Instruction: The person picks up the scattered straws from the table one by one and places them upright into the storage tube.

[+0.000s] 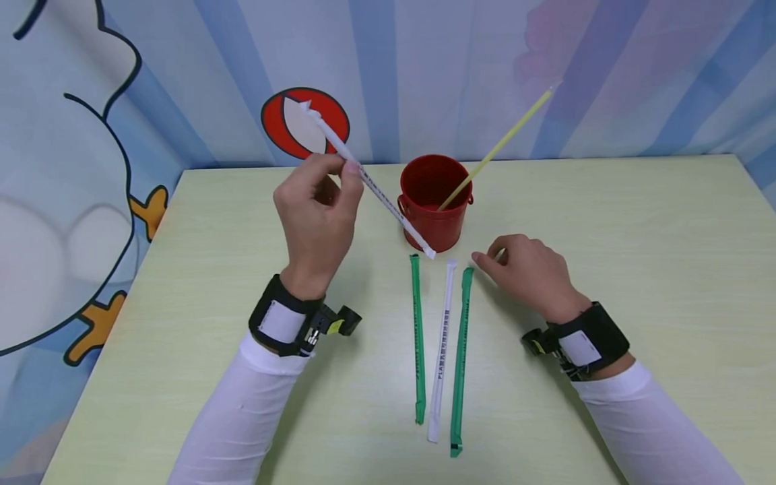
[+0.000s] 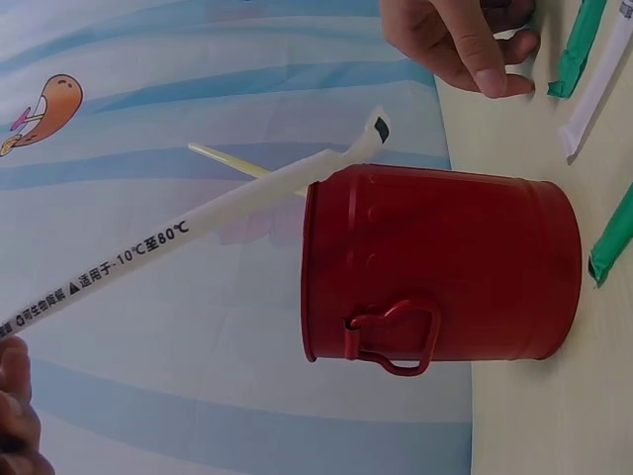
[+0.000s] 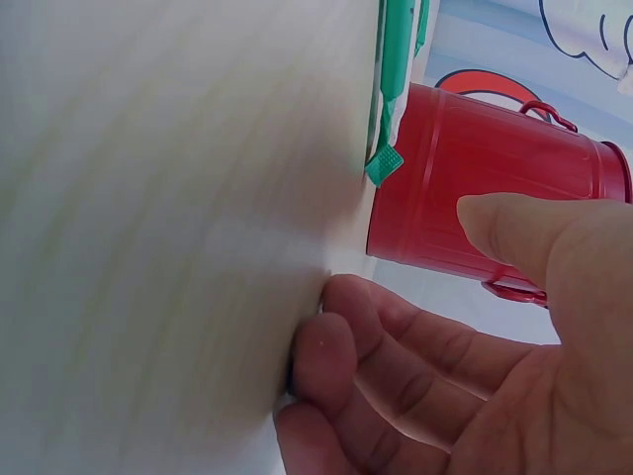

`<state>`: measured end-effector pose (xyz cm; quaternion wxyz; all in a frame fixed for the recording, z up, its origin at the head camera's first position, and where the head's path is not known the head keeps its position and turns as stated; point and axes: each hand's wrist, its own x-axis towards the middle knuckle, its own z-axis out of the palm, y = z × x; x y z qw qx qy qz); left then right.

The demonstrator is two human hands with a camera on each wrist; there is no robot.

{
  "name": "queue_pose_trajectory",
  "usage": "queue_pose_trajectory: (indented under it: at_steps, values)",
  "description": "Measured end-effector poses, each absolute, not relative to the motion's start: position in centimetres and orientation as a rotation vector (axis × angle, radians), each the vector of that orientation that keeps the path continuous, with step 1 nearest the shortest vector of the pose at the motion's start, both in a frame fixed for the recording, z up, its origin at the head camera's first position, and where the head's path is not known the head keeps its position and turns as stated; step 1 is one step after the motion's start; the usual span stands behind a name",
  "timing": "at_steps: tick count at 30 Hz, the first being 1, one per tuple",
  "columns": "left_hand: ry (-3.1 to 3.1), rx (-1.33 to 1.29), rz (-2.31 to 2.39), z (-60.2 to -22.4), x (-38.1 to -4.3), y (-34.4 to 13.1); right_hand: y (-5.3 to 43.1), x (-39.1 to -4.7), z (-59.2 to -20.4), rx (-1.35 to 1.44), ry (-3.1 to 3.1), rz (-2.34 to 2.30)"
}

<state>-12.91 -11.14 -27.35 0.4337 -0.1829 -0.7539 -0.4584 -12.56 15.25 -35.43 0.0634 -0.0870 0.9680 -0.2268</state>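
Observation:
My left hand (image 1: 318,219) pinches a white paper-wrapped straw (image 1: 388,201) between thumb and fingers. The straw slants in the air, its lower end in front of a small red bucket (image 1: 432,225). Printed characters run along its wrapper (image 2: 148,244) in the left wrist view. A thin yellow straw (image 1: 504,140) leans inside the bucket, its top pointing up to the right. My right hand (image 1: 536,277) rests low at the table, fingers loosely bent and holding nothing. Close to its thumb is the upper end of a green wrapped straw (image 1: 461,364).
Another green wrapped straw (image 1: 418,337) and a white wrapped straw (image 1: 442,350) lie lengthwise on the pale wooden table (image 1: 667,269), in front of the bucket. A patterned blue curtain (image 1: 424,67) hangs behind the table and along its left side.

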Motion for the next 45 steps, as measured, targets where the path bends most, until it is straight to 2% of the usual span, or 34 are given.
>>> queue_pose_trajectory:
  at_steps: [23,45]
  values:
    - [-1.645,-0.444,-1.171,-26.4,-13.3,-11.1,15.2,-12.6,-35.5,-0.261,2.918,-0.686]
    - [-1.786,-0.483,-1.049,-27.8,-13.2,-10.2,15.2,-12.5,-35.4,-0.269,2.92,-0.691]
